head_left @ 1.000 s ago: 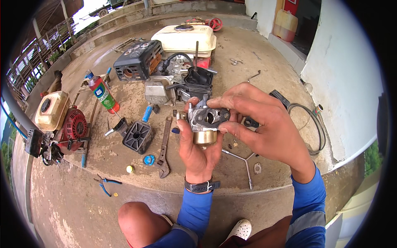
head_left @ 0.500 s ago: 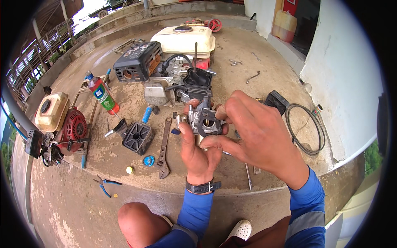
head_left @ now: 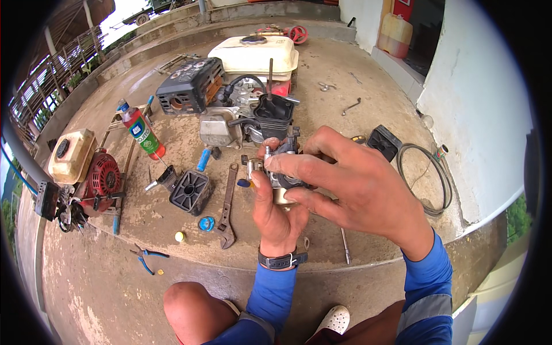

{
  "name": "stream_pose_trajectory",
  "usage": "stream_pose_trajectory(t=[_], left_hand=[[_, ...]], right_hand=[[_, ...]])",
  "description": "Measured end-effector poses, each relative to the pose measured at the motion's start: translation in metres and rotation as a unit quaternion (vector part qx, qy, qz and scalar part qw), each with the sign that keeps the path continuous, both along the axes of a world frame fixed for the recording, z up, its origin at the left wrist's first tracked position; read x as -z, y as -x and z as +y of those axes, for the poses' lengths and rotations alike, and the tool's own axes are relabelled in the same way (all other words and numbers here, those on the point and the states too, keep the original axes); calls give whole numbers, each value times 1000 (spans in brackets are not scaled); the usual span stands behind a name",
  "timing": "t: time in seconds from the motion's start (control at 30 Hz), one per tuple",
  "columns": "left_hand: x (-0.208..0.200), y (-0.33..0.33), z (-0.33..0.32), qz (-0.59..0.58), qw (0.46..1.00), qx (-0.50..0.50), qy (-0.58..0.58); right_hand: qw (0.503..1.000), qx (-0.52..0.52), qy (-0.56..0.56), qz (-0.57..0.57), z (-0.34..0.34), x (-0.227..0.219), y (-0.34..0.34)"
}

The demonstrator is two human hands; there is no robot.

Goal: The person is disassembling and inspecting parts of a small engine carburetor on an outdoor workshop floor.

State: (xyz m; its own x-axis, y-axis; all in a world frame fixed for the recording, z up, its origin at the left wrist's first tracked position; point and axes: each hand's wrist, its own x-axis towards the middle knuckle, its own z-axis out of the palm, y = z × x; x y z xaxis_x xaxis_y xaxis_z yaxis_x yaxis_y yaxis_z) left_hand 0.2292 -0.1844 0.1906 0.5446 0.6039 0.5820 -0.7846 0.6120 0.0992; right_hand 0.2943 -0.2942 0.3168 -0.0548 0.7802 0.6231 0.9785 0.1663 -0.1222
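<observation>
My left hand (head_left: 275, 219) cradles a small metal carburetor (head_left: 285, 196) from below, its thumb up along the near side. From the right, my right hand (head_left: 371, 192) reaches over the carburetor with index finger across its top and thumb low on its side, gripping it. Those fingers cover most of the carburetor's face and the dark gasket on it. Just beyond my hands stands a partly dismantled engine with a grey valve cover (head_left: 220, 129), a black open air-filter housing (head_left: 274, 113) and a cream fuel tank (head_left: 253, 54).
Left of my hands lie an adjustable wrench (head_left: 227, 210), a black open box (head_left: 191, 191), a blue cap (head_left: 206, 223) and pliers (head_left: 150, 257). A bottle of red liquid (head_left: 142, 131) stands near a second red engine (head_left: 103, 175). A coiled cable (head_left: 431, 190) lies beside the right wall.
My right fingers have shifted left over the carburetor's face, hiding the gasket and opening that showed before. The carburetor has turned slightly in my left hand.
</observation>
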Motion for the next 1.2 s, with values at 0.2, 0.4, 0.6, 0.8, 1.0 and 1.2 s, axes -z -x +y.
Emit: stream_pose_trajectory(t=[0.2,0.4,0.6,0.8,1.0,1.2], left_hand=[[3,-1,2,8,1000,0,23],[3,-5,3,-14,1000,17,-1],[-1,-2,-1,40,999,-10,1],[4,-3,4,58,998,-25,23],[3,-2,1,55,998,-22,38],[6,0,5,70,997,-32,29]], right_hand=[[1000,-21,22,9,-2,-1,-7],[999,-4,41,-12,-8,-2,-14],[1000,11,18,-15,-6,-5,-8],[1000,3,2,0,-3,1,-8],[999,48,-13,15,-2,1,-3],[998,47,-6,35,1,3,0]])
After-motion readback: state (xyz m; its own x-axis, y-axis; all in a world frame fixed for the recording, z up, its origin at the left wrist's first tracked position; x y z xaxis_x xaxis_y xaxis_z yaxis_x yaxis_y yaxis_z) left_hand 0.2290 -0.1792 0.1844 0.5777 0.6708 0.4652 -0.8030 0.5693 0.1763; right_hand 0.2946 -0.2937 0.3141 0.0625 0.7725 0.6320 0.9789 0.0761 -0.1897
